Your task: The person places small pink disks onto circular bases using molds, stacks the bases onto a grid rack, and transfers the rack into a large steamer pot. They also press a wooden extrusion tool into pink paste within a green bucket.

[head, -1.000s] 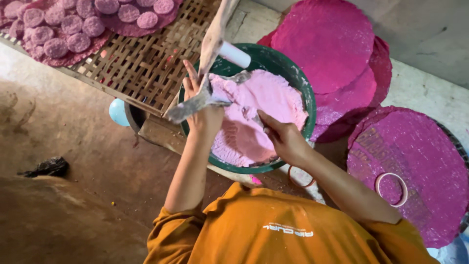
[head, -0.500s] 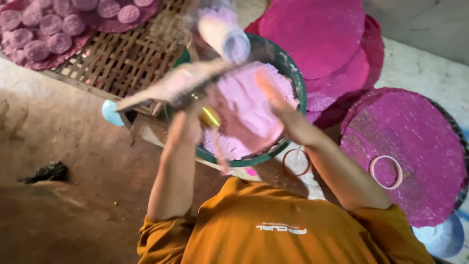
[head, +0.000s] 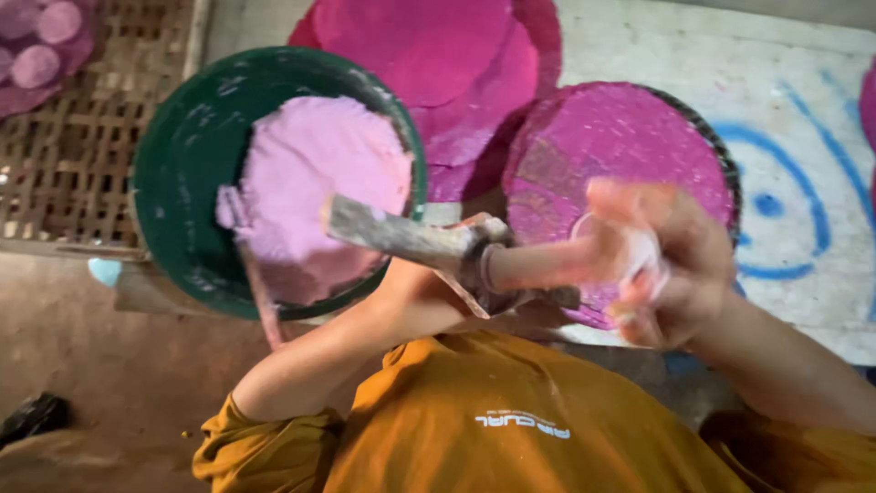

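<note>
As you look down past your orange shirt (head: 511, 429), both forearms rise from the bottom edge and meet just right of centre.

Nearest, your left hand (head: 459, 265) is clenched around one grey wooden blade (head: 392, 236). The blade's long axis runs almost level, and its free end points to the left of the frame. A pink-smeared shaft (head: 547, 265) continues the same line rightward to your right hand (head: 680, 265). That hand is blurred: its fingers curl about one pale round piece (head: 630, 256), but how firmly it grips cannot be told.

The blade tip lies over the lower right rim of one green basin (head: 173, 155), left of and above both hands. The left hand is therefore the nearer of the two to it. The basin holds one mass of pale pink paste (head: 319, 173), with one thin stick (head: 260, 301) leaning at its lower edge.

Farther off:
- Three magenta round mats: two overlapping at top centre (head: 420, 46), and one (head: 620, 146) just above the right hand.
- One white sheet with blue marks (head: 803, 110), at the right.
- One bamboo lattice rack (head: 91, 173), at upper left, bearing about three pink patties (head: 38, 66) in the corner.
</note>
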